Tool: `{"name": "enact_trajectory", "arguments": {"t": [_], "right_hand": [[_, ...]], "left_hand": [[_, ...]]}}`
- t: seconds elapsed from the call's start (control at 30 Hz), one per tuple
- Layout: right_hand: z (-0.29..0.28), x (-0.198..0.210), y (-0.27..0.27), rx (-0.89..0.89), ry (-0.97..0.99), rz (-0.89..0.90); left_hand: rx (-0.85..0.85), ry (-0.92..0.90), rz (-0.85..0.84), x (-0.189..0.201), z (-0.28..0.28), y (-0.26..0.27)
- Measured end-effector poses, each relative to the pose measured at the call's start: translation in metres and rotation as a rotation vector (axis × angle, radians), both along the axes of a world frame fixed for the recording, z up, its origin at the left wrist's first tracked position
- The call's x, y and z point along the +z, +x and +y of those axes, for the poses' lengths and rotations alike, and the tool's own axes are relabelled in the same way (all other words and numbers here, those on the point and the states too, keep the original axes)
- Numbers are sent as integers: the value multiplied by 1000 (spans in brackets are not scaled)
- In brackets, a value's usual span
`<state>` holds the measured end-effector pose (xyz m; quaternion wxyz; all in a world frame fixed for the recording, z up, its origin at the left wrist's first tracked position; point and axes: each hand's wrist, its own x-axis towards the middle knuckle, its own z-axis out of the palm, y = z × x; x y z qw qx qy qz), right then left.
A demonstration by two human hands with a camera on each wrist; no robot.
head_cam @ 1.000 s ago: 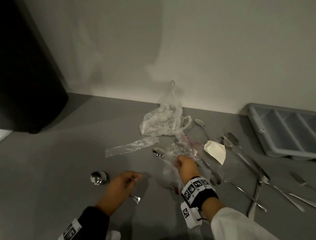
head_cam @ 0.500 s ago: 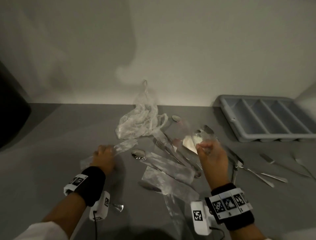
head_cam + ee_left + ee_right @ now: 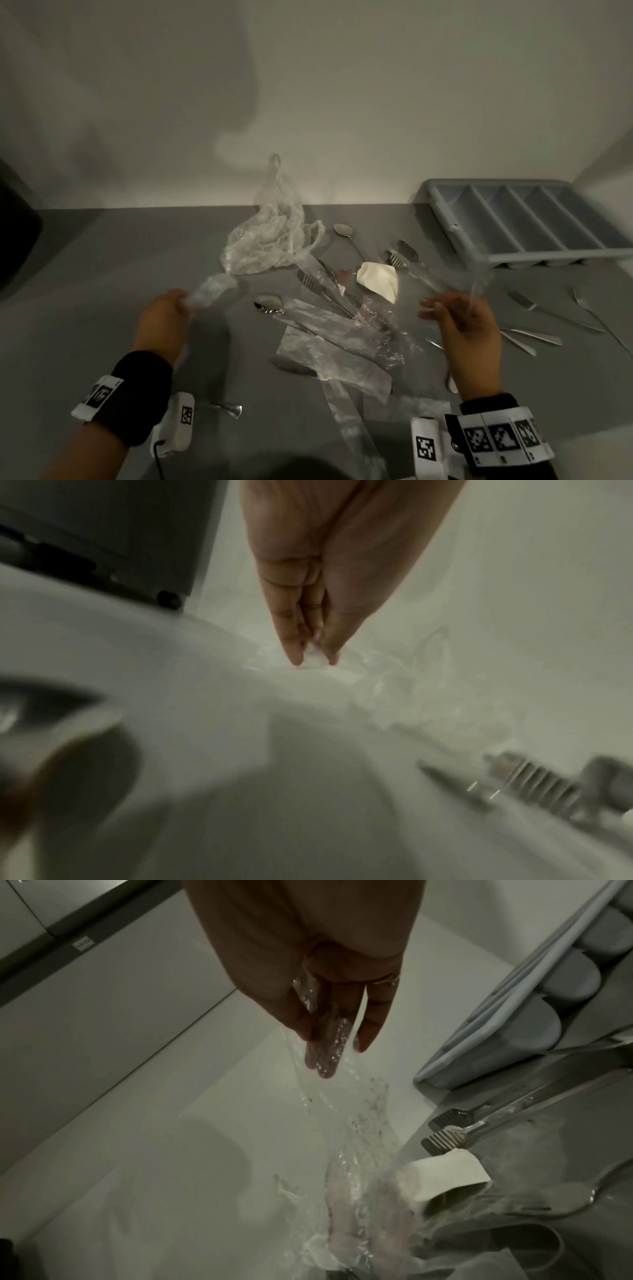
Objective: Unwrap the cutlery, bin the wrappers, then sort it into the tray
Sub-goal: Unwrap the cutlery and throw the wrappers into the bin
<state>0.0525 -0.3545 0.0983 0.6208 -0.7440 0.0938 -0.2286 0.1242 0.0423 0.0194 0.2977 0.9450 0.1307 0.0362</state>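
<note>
Both hands are holding see-through wrappers above the worktop. Left hand (image 3: 163,317) is pinching a crumpled wrapper (image 3: 214,291) between its fingertips (image 3: 294,653), over the left middle of the worktop. Right hand (image 3: 469,329) is gripping a thin clear wrapper (image 3: 329,1031) with curled fingers, lifting it up near the right side. More wrapped cutlery (image 3: 329,318) is lying between the two hands, with its long side running from the far left toward the near right. Loose forks (image 3: 399,257) and spoons are lying nearer the right hand. A grey tray (image 3: 445,212) is sitting at the far right corner, closest to the right hand. A dark bin (image 3: 17,233) seems to be standing past the left edge, so the left hand is nearer for dropping wrappers.
</note>
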Motion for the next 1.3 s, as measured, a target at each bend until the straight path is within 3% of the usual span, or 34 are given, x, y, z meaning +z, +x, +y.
{"name": "enact_trajectory", "arguments": {"t": [0.1, 0.23, 0.33, 0.47, 0.53, 0.63, 0.67, 0.8, 0.87, 0.97, 1.03, 1.13, 1.17, 1.23, 1.3], "right_hand": [[-4, 1, 0, -23, -1, -6], [-3, 2, 0, -35, 70, -20], [-3, 3, -3, -36, 79, -20], [-9, 3, -12, -52, 101, -33], [-15, 2, -21, -73, 115, -25], [-26, 1, -38, -88, 122, 33], [-30, 0, -44, -89, 123, 66], [-48, -23, -66, 18, 105, 357], [-51, -40, -75, 147, -41, 550], [-44, -71, -80, 293, -446, 748], [-36, -91, -80, 282, -598, 775], [-26, -117, -81, 394, -582, 713], [-21, -121, -82, 392, -671, 739], [-16, -124, -81, 265, -797, 809], [-8, -118, -75, 181, -797, 815]], "left_hand": [[-176, -87, -203, 32, -24, -16], [-697, -338, -36, 39, -91, -43], [-1027, -193, 153, 10, -134, -55], [-1142, 54, 390, -12, -172, -64], [-1139, 28, 486, -16, -181, -66], [-965, -355, 602, -19, -184, -69], [-894, -408, 595, -22, -185, -70], [-727, -457, 565, -32, -180, -65], [-812, -373, 507, -39, -179, -62], [-938, -82, 384, -43, -176, -59], [-908, -59, 253, -48, -174, -56], [-876, -76, 116, -51, -169, -50], [-844, -84, 124, -44, -169, -48], [-774, -122, 143, -25, -169, -44], [-695, -173, 87, -14, -165, -39]]}}
